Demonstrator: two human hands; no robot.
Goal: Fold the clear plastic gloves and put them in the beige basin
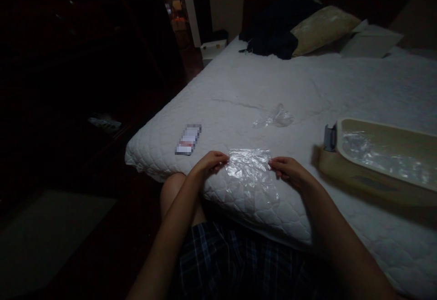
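Note:
A clear plastic bag (251, 168) is stretched out between my two hands over the front edge of the bed. My left hand (213, 160) pinches its upper left side, and my right hand (285, 169) grips the upper right side. The bag is thin, crinkled and shiny, and its lower part hangs down toward my lap. Beyond it on the bed lies a second crumpled clear plastic bag (276, 116). To my right stands a beige plastic bin (368, 184) with a grey latch, holding a heap of shiny clear plastic (385, 156).
A phone-shaped object (188, 139), blurred out, lies on the white quilted bed (225, 86) left of my hands. Dark clothes (273, 27) and a yellowish pillow (324, 29) are at the head end. A white box (214, 48) stands beyond the bed's far left side. The room is dim.

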